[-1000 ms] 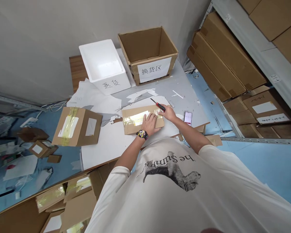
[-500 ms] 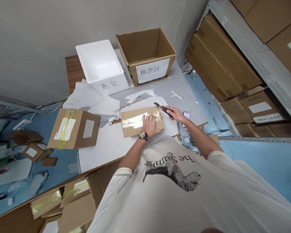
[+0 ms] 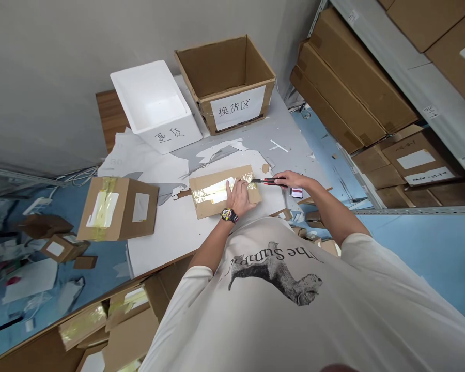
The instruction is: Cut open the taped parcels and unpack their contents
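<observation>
Whereas half a second ago the cutter (image 3: pixel 269 181) slanted away over the far corner of the taped box (image 3: pixel 213 175), it now lies nearly level, its tip brought back to the clear tape (image 3: pixel 249 178) at the box's right end; whether the blade touches the tape I cannot tell. The right hand (image 3: pixel 290 179) grips the cutter's handle from the right, fingers wrapped round it, and is itself off the cardboard. The left hand (image 3: pixel 238 196) has stayed laid on the box top, fingers spread, steadying it rather than clasping it.

The box sits directly beneath the left hand, stretching out mostly to that hand's left, with its white label (image 3: pixel 219 191) just beside the fingers; its right end lies to the left of the right hand. A phone (image 3: pixel 296 192), partly covered by the right forearm half a second ago, now shows just nearer the body than the right wrist. Well left of both hands stands a second taped box (image 3: pixel 126 206).
</observation>
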The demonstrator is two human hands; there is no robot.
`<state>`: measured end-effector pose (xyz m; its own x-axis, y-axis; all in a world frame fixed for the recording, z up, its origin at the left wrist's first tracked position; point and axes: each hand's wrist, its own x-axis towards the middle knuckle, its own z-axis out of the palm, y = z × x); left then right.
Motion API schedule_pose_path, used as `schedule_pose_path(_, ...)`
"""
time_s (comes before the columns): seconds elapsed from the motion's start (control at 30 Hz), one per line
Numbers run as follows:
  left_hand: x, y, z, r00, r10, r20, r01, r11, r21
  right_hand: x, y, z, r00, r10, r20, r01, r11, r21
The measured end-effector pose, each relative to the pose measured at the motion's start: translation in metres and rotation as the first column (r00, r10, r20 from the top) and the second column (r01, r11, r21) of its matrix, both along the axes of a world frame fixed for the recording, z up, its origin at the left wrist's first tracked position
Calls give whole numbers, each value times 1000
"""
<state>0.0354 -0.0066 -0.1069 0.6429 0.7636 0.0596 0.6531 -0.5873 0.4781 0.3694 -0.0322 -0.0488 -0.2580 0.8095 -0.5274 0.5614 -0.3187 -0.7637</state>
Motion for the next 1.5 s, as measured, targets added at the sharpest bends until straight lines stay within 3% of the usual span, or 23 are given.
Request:
schedule_pose_path(0.13,0,-2,1,1000,4,1,-4,1000,12,3,18,4,999,38,-29,-41,995,-88)
schedule_pose_path(0.3,0,-7,2,1000,-6,-5,6,1000,21,14,15,12,997,22,-77,-38,975,-217)
schedule_pose_path(0.5,1,-2,2,1000,-4,10,4,1000,6,2,15,5,999,-30,-23,26,984,-174)
schedule_pose_path(0.63,0,-4,1,1000,-20,3,20,1000,7,-1,15,7,999,22,-32,-27,984,-178)
schedule_pose_path(0.77,2,-5,0,1000,-26,16,25,1000,15,-4,17,12,981,190,-44,-194,928,-317)
schedule_pose_path(0.83,3,-2,1,1000,-9,18,9,1000,8,-7,17,13,973,226,-40,-228,930,-288)
schedule_pose_path(0.93,4,1,3,1000,-8,16,8,1000,-9,-1,10,18,988,157,3,-154,972,-178)
schedule_pose_path(1.03,2,1,6,999,-21,29,22,1000,-21,23,-5,26,997,61,50,-51,984,-171)
schedule_pose_path(1.1,0,-3,8,996,-36,81,39,998,-40,35,-14,30,993,-105,62,112,988,-108)
schedule_pose_path(1.17,1,-8,9,980,-18,196,36,996,-86,30,-18,30,934,-356,41,354,935,32)
schedule_pose_path(1.27,6,-16,11,864,146,481,-31,971,-238,-15,-18,24,788,-613,-55,603,751,271)
schedule_pose_path(1.3,9,-19,11,788,228,572,-45,948,-316,-38,-18,22,785,-614,-85,604,726,329)
schedule_pose_path(1.33,12,-20,11,701,314,641,-43,915,-401,-63,-19,20,813,-574,-97,564,737,373)
schedule_pose_path(1.37,13,-22,12,615,400,680,-31,873,-486,-88,-20,19,865,-493,-93,486,775,404)
schedule_pose_path(1.43,11,-23,13,481,559,675,-17,776,-631,-132,-23,19,983,-168,-66,180,879,441)
schedule_pose_path(1.5,-3,-22,14,382,686,620,-44,683,-729,-162,-25,22,994,105,-8,-88,869,488)
